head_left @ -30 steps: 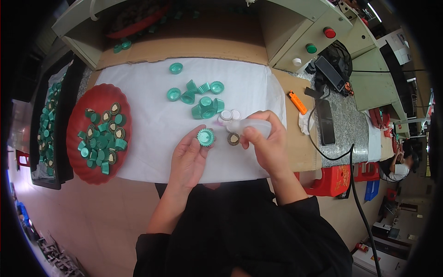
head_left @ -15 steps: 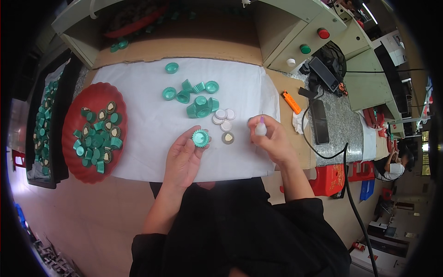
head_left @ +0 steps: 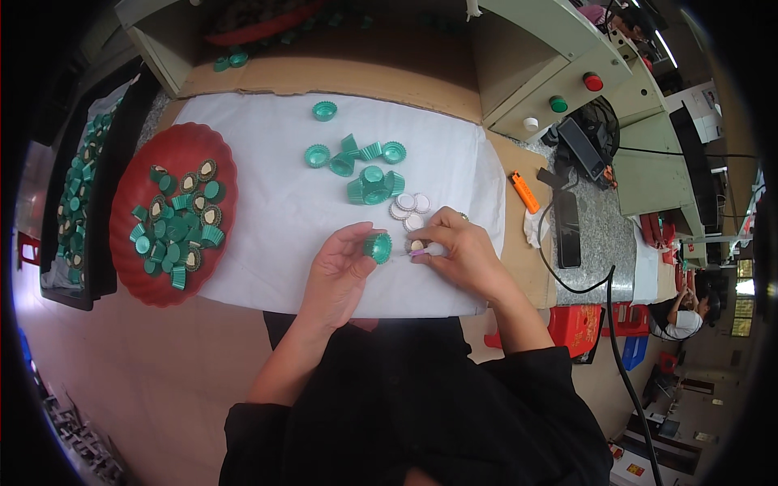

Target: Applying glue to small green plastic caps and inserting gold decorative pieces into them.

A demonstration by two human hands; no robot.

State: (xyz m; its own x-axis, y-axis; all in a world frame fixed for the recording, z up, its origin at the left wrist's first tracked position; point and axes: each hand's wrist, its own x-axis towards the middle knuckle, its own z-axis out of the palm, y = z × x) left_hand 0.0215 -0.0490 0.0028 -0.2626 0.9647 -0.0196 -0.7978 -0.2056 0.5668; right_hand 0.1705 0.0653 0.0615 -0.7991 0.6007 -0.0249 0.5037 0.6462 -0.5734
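My left hand (head_left: pixel 340 267) pinches a small green fluted cup (head_left: pixel 378 249) between thumb and fingers, with its side turned to the right. In my right hand (head_left: pixel 463 253) is a small whitish squeeze bottle (head_left: pixel 436 249) with a purple part near its tip. It lies tilted, its thin nozzle pointing left at the cup; whether they touch I cannot tell. A dark-rimmed disc with a cream centre (head_left: pixel 416 245) shows partly behind the right fingers. Just beyond lie several white scalloped discs (head_left: pixel 413 222). More green cups (head_left: pixel 374 193) are grouped farther off on the white sheet (head_left: pixel 267 202).
At left, a red scalloped plate (head_left: pixel 121 251) bears green cups, some with cream centres. Beyond it stands a black tray (head_left: pixel 105 279) of similar cups. An orange lighter (head_left: pixel 525 191), a dark phone (head_left: pixel 567 231) and a black cable (head_left: pixel 609 324) are at right.
My right hand has come left toward the cup, and the bottle has tipped from upright to pointing left. The cup has turned from face-up to side-on. The whole view has shifted slightly.
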